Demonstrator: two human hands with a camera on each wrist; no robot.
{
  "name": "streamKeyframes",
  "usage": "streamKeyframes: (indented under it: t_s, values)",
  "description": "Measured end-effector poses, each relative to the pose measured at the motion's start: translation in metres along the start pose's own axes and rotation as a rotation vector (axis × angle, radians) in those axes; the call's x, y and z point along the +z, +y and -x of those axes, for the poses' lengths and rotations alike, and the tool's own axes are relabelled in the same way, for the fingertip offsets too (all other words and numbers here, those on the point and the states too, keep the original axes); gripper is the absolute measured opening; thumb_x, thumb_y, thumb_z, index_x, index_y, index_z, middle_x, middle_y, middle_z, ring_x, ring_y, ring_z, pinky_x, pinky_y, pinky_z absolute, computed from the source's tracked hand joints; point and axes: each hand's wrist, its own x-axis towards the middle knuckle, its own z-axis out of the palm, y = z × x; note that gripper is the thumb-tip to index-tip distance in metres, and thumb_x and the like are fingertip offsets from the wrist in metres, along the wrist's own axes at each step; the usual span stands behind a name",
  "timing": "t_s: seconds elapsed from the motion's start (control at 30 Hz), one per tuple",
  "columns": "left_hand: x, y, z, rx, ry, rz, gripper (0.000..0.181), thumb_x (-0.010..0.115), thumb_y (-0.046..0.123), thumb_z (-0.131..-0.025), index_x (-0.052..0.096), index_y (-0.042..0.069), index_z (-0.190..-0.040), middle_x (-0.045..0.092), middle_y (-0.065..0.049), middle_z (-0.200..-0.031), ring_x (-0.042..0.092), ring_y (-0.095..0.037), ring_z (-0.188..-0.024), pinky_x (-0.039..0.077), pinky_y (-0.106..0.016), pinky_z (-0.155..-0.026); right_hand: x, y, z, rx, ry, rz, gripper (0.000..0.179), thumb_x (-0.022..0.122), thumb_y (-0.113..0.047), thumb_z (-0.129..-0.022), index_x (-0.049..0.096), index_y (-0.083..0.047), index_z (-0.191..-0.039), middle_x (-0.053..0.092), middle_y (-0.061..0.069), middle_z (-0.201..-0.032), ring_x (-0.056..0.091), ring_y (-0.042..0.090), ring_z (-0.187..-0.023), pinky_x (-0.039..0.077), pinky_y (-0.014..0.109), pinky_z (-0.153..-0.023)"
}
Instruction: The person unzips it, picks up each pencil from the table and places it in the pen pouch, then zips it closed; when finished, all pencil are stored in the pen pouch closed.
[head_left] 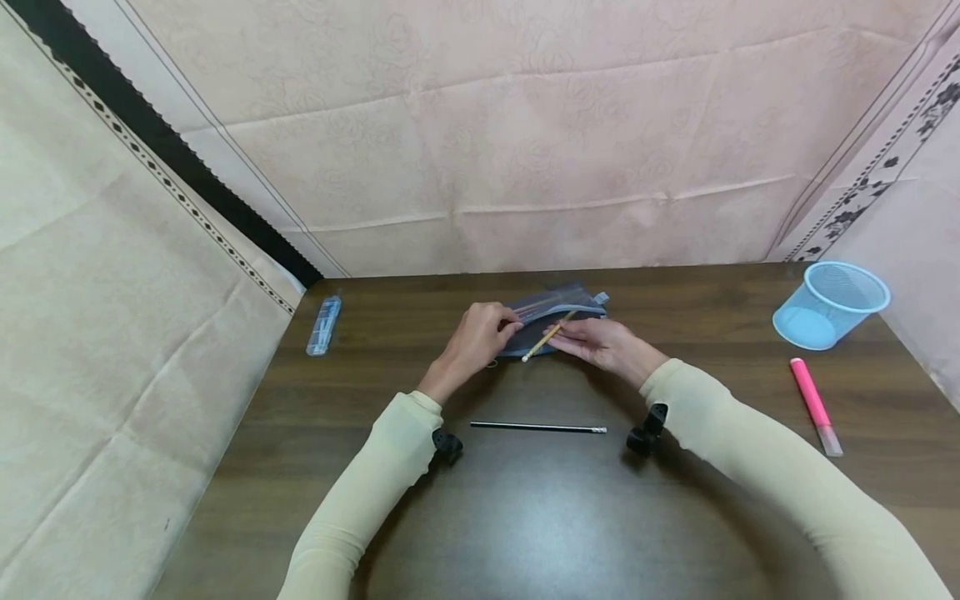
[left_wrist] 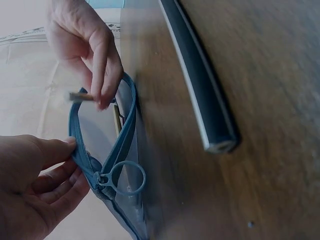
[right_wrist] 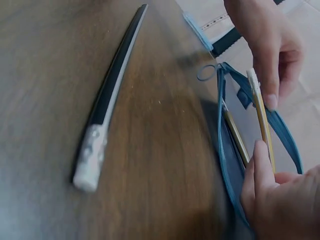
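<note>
A blue zippered pouch (head_left: pixel 527 340) lies near the far middle of the table, its mouth spread apart. My left hand (head_left: pixel 480 333) pinches one side of the rim between thumb and fingers; a zipper pull ring (left_wrist: pixel 131 178) hangs close by. In my right hand (head_left: pixel 603 343) a yellow pencil (right_wrist: pixel 262 117) is pinched, slanting across the opening with its pale end toward me. A gold-coloured stick (right_wrist: pixel 236 132) shows inside the pouch. Nearer to me, a black pencil (head_left: pixel 536 427) with a silvery end lies crosswise on the table, below both hands.
At the right stands a light-blue mesh cup (head_left: pixel 813 321), and a pink marker (head_left: pixel 813 404) with a clear end lies before it. A flat light-blue item (head_left: pixel 324 327) lies by the left edge. Pale cloth hangs behind the wooden table (head_left: pixel 570 517).
</note>
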Motion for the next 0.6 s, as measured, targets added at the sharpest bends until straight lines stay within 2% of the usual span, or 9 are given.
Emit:
streamKeyframes:
  t_s: [0.07,0.17,0.27,0.33,0.4,0.5,0.6]
  values:
    - [0.000,0.000,0.000,-0.001,-0.003,0.003,0.018,0.068,0.019,-0.098,0.080,0.007,-0.105,0.076,-0.007,-0.101,0.070,-0.016,-0.091,0.059,-0.034,-0.082,0.004,0.002,-0.004,-0.027,0.026,0.026,0.047,0.044,-0.004,-0.106,0.035,-0.003,-0.152,0.072,0.015,-0.101,0.071,0.021,-0.095,0.040,0.032,-0.114]
    - [0.000,0.001,-0.001,0.000,-0.007,0.001,0.018,0.067,0.020,-0.098,0.080,0.008,-0.105,0.076,-0.006,-0.100,0.069,-0.014,-0.089,0.058,-0.032,-0.080,0.010,0.005,-0.011,-0.069,0.082,0.056,0.052,0.045,-0.005,-0.106,0.031,-0.002,-0.156,0.074,0.013,-0.096,0.071,0.020,-0.094,0.041,0.032,-0.112]
    - [0.000,0.001,-0.001,-0.002,-0.009,-0.005,0.018,0.067,0.020,-0.098,0.080,0.008,-0.105,0.076,-0.005,-0.099,0.067,-0.013,-0.086,0.058,-0.031,-0.078,0.016,0.008,-0.018,-0.111,0.129,0.062,0.052,0.046,-0.002,-0.105,0.034,-0.002,-0.155,0.071,0.020,-0.121,0.068,0.023,-0.115,0.043,0.032,-0.111]
    - [-0.001,0.002,-0.002,-0.001,-0.012,-0.002,0.018,0.067,0.020,-0.098,0.080,0.008,-0.105,0.076,-0.005,-0.099,0.067,-0.013,-0.086,0.057,-0.031,-0.077,0.019,0.010,-0.023,-0.143,0.150,0.055,0.051,0.045,0.001,-0.104,0.035,-0.002,-0.154,0.059,0.020,-0.141,0.059,0.024,-0.131,0.043,0.033,-0.111]
    - [-0.001,0.003,-0.002,-0.002,-0.015,0.004,0.018,0.067,0.019,-0.098,0.080,0.008,-0.106,0.075,-0.006,-0.100,0.067,-0.014,-0.085,0.057,-0.031,-0.077,0.022,0.011,-0.027,-0.175,0.170,0.048,0.052,0.044,0.005,-0.104,0.035,-0.001,-0.154,0.044,0.018,-0.154,0.048,0.025,-0.141,0.042,0.033,-0.111]
    - [0.000,0.003,-0.003,-0.002,-0.014,0.004,0.018,0.067,0.019,-0.098,0.080,0.008,-0.106,0.075,-0.006,-0.100,0.067,-0.014,-0.086,0.058,-0.032,-0.079,0.026,0.013,-0.033,-0.211,0.199,0.041,0.053,0.042,0.009,-0.102,0.035,0.001,-0.154,0.040,0.019,-0.157,0.044,0.026,-0.143,0.042,0.034,-0.111]
    - [0.000,0.002,-0.004,-0.002,-0.008,-0.006,0.017,0.068,0.019,-0.098,0.080,0.009,-0.105,0.075,-0.005,-0.098,0.067,-0.014,-0.087,0.057,-0.032,-0.080,0.029,0.014,-0.035,-0.238,0.240,0.039,0.053,0.043,0.012,-0.100,0.037,0.003,-0.152,0.043,0.020,-0.155,0.047,0.027,-0.140,0.045,0.033,-0.109]
